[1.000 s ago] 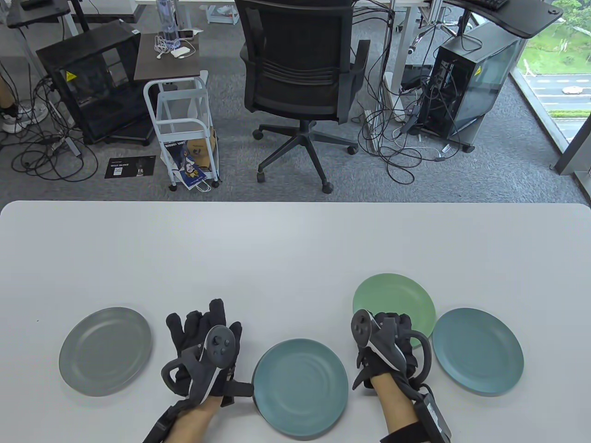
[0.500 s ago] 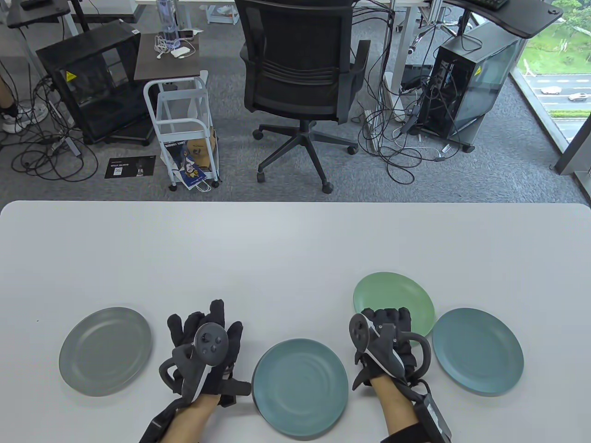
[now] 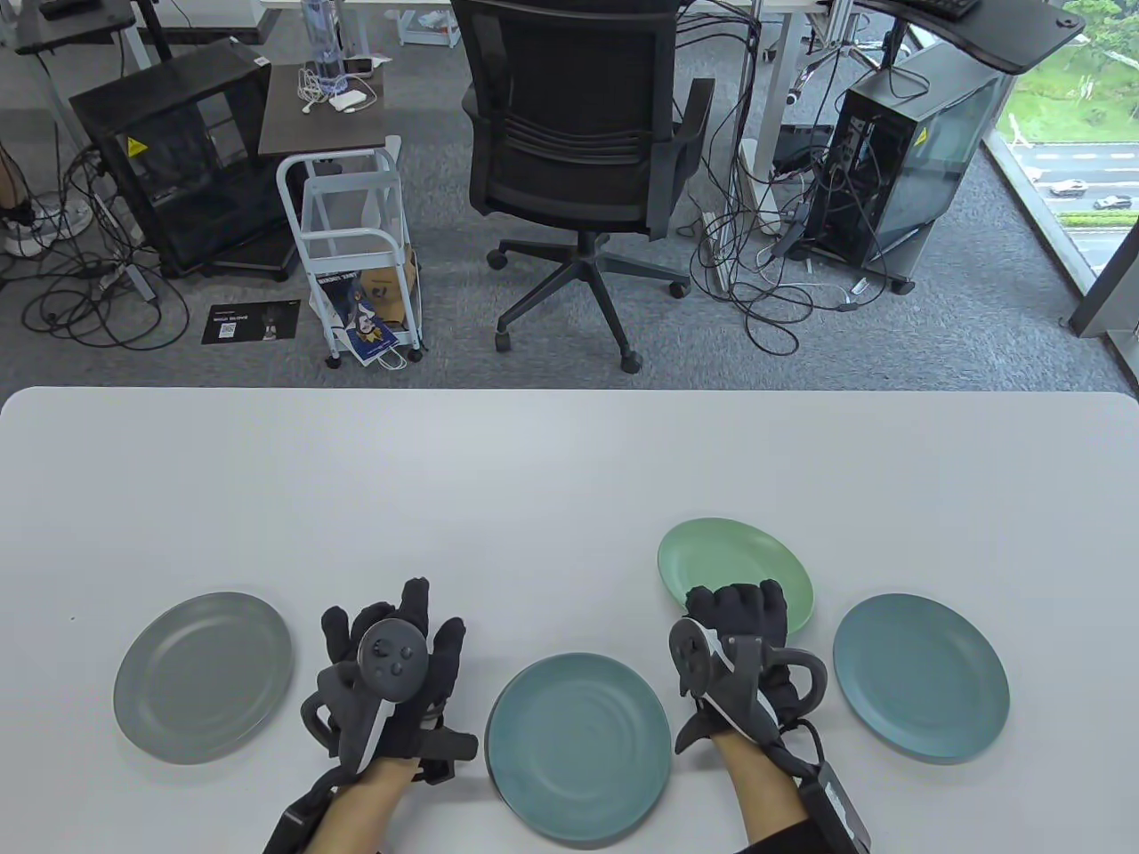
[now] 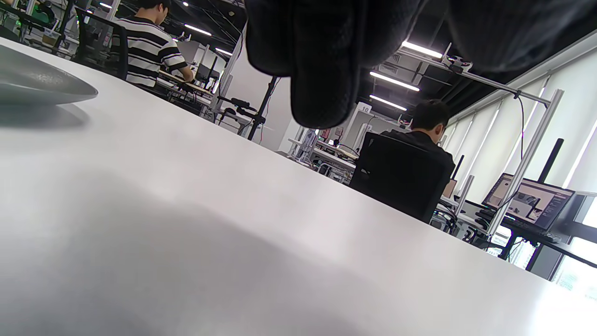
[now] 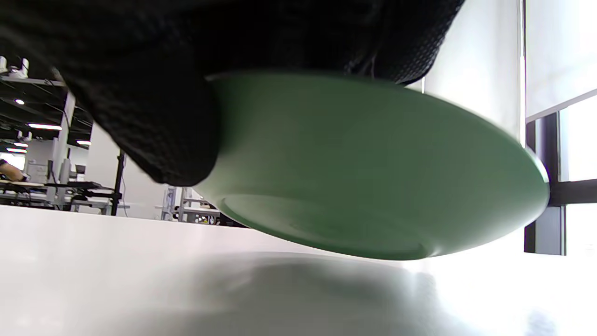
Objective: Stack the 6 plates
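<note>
While the right hand (image 3: pixel 739 627) is gripping the near rim of the light green plate (image 3: pixel 734 565) and holding it clear of the white table (image 3: pixel 534 480), the left hand (image 3: pixel 391 658) is lying flat with fingers spread. Measured from the middle teal plate (image 3: pixel 578 745), the green plate is hanging beyond its right side, the grey plate (image 3: pixel 203 676) is sitting well to its left, and the other teal plate (image 3: pixel 921 676) is sitting to its right.

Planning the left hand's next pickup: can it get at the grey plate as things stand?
Probably yes: the left hand rests flat on the table, holding nothing, and bare tabletop separates it from the grey plate.
</note>
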`<action>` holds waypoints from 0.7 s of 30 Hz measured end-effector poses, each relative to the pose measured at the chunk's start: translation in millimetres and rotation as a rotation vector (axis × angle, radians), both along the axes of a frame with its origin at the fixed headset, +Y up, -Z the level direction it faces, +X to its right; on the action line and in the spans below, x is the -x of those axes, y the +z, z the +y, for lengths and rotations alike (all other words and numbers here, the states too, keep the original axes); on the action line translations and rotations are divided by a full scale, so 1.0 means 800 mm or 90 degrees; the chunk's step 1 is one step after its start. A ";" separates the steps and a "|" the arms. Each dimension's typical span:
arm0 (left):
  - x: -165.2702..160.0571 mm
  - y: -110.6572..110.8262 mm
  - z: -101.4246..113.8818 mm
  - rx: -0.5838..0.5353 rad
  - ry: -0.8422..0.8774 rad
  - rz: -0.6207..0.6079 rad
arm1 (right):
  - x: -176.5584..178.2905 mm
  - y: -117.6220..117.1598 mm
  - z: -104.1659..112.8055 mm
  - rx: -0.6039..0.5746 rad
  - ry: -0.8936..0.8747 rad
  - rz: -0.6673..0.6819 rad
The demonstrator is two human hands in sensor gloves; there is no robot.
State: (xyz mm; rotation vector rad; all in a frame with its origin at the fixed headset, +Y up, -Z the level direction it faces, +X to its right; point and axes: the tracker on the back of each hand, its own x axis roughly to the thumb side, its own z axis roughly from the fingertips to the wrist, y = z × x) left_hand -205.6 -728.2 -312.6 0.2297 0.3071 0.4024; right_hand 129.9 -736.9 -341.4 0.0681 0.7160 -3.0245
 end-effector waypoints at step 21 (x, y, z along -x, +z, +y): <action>0.016 -0.004 -0.001 0.008 0.080 0.001 | 0.051 0.028 0.025 -0.088 -0.002 0.161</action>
